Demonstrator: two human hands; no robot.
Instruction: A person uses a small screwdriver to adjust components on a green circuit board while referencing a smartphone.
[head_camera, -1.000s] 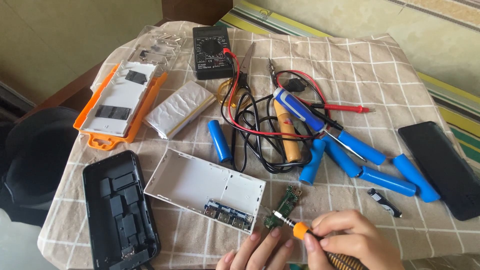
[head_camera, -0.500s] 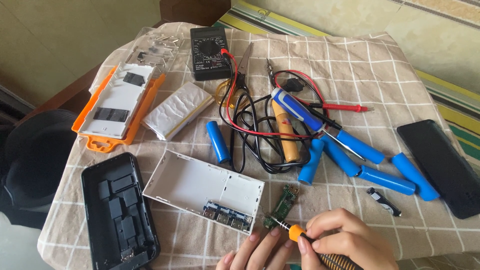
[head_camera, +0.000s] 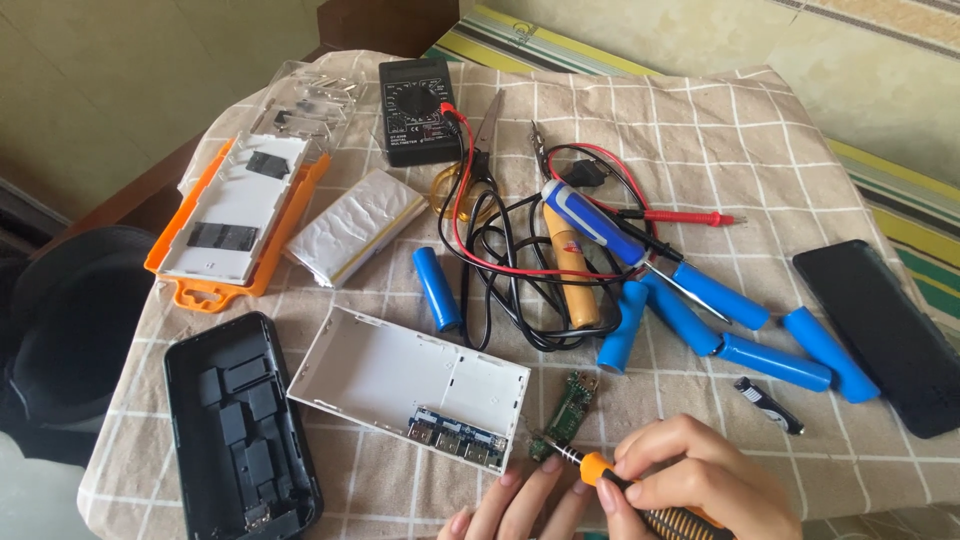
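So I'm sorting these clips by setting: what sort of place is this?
Probably a home table used as a hobby electronics bench, not a workshop. A checked cloth covers it, strewn with a multimeter, a soldering iron and loose blue cells, while the right hand works a screwdriver at a small circuit board.

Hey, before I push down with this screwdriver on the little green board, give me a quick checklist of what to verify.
1. Right hand grips the screwdriver: ok.
2. Tip meets the green circuit board: ok; seated in a screw: cannot tell.
3. Left hand steadies the board: not ok, fingers lie just below it.
4. White case apart from the board: ok.
5. Blue cells away from the tip: ok.
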